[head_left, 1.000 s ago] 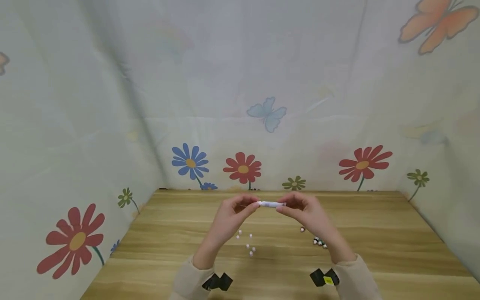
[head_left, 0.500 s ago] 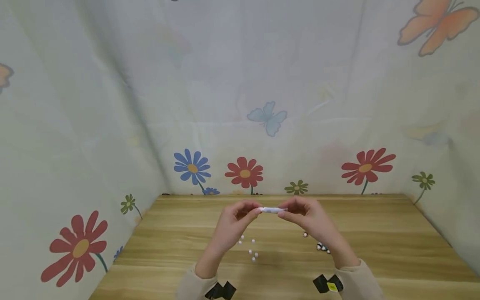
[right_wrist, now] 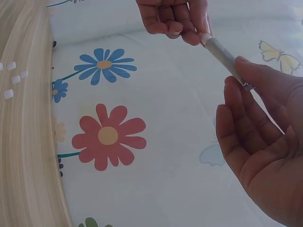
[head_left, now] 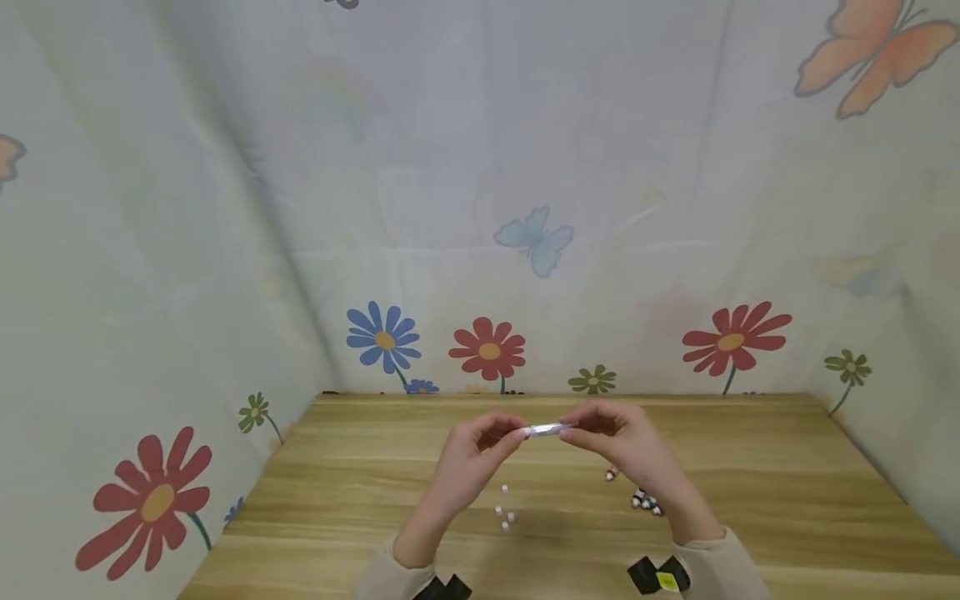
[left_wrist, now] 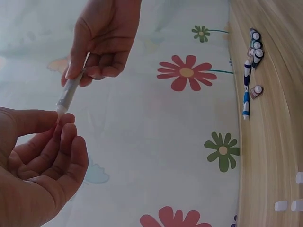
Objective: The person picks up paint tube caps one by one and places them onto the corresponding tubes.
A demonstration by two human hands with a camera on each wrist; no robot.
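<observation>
A small, slim paint tube (head_left: 545,429) with a silvery body is held up level above the table, between both hands. My left hand (head_left: 476,458) pinches its white screw cap (left_wrist: 61,109) between thumb and fingertips, so most of the cap is covered. At the flat crimped tail, my right hand (head_left: 633,446) grips the tube between thumb and forefinger. In the right wrist view the grey tube body (right_wrist: 221,54) slants between the two hands, cap end toward the left hand. The remaining fingers of both hands are loosely bent beneath it.
Several small white caps (head_left: 505,526) are scattered on the wooden table (head_left: 360,492) in front. Several more paint tubes (left_wrist: 256,49) with white caps lie at the right, including blue-marked ones (left_wrist: 246,101). A flower-print cloth (head_left: 420,208) encloses the table's back and sides.
The head view has tilted slightly upward. Both hands, still holding the tube, sit a little lower; the tube now catches a bright glare. The left hand now hides some white caps seen earlier.
</observation>
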